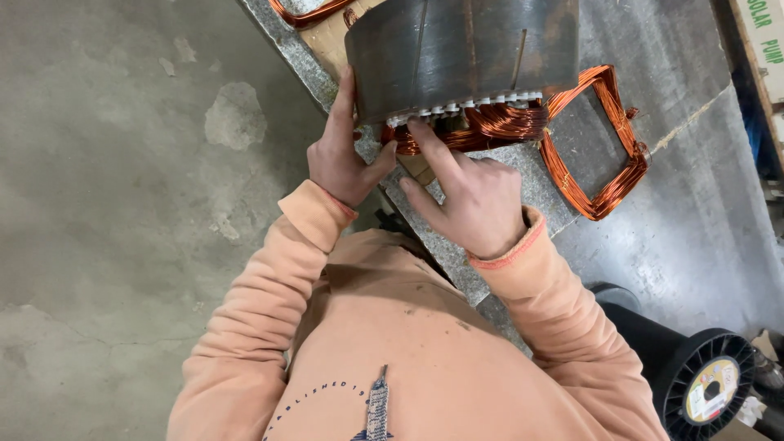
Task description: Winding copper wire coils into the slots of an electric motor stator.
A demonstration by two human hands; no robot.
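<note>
A grey concrete floor [122, 204] and a speckled stone table [523, 184], with two hands working at a motor stator.

The dark steel stator core [461, 53] lies on its side at the table's near edge, its slotted end facing the person, and copper wire windings [490, 124] bulge out beneath that end. The left hand [343, 155] is open and pressed flat against the core's left side, its thumb reaching toward the copper. The right hand [474, 200] is spread open, its forefinger pushing into the windings at the slot line and gripping nothing. A loose rectangular copper coil [604, 143] trails from the core onto the table to the right. A black wire spool [706, 384] stands at the lower right, well apart from the hands.
</note>
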